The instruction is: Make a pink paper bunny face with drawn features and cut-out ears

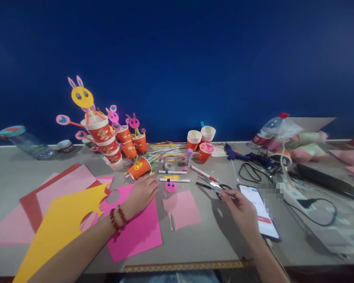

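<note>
My right hand [244,214] is closed on the black handles of a pair of scissors [214,185], the blades pointing up and left just above the table. My left hand [142,194], with a red bead bracelet [118,220] at the wrist, is over the top of a magenta sheet [138,239]. Its fingers are bent and close together; whatever they may hold is hidden. A small magenta disc with two eyes [170,186] lies right of those fingers. Nearer me lies a cut light pink sheet [183,210]. Two white markers [174,181] and a red-and-white marker [204,173] lie beyond.
A yellow sheet with cutouts [59,220] covers the left side. Decorated paper cups [98,131] stand at the back left, an orange cup [139,168] lies tipped. Cup stacks [194,139] stand mid-back. On the right are a phone [258,212], cables, a power strip [297,200] and a bottle [268,131].
</note>
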`<state>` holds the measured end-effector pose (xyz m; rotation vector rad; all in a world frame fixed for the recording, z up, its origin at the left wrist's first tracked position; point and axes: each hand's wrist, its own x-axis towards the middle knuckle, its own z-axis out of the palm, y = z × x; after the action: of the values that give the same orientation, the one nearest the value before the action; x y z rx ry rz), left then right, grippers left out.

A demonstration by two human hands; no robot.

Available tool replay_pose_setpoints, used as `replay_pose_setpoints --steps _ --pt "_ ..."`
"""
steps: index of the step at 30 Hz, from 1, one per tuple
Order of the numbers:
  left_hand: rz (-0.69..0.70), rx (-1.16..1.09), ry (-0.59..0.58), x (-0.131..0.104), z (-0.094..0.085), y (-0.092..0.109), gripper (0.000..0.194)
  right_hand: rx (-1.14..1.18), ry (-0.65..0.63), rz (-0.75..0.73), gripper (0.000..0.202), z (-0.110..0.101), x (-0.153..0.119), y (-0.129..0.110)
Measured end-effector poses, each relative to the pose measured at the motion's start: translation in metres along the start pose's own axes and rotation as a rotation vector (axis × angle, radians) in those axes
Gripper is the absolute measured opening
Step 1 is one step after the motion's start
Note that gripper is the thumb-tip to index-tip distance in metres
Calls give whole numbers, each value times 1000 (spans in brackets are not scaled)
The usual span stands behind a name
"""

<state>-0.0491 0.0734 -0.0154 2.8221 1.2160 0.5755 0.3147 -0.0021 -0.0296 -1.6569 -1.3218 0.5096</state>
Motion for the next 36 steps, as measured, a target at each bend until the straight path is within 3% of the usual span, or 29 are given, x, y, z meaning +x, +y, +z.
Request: replay_pose_setpoints --steps 3,7,12,16,20,22,25,30,33,36 --pt "-39 76 66 11 -6 -9 22 -220 33 -138 31 2 -8 6" --pt "-115 178 156 24 -26 -25 25 -401 -35 -363 21 8 -11 6" --pt "-90 226 92 36 -43 -39 23 -397 -100 -542 16 21 -8 -9" --pt "5 320 -15 37 -34 -38 30 -313 -271 -609 18 37 -11 -27" --pt "-5 389 -38 38 -27 -35 44 -291 -400 -642 23 51 -13 -36" --pt "-19 372 -14 41 -27 -32 45 -295 -411 -661 25 55 -12 -36" --pt "17 303 -17 49 -23 -22 29 -314 -398 -686 29 60 -5 -36" --pt "64 230 -105 55 -1 -1 12 -478 -418 -694 33 71 20 -47" --pt "59 225 -90 52 8 4 13 -568 -430 -667 34 80 35 -52" --pt "64 209 -70 45 5 0 13 -563 -456 -643 30 89 44 -51"
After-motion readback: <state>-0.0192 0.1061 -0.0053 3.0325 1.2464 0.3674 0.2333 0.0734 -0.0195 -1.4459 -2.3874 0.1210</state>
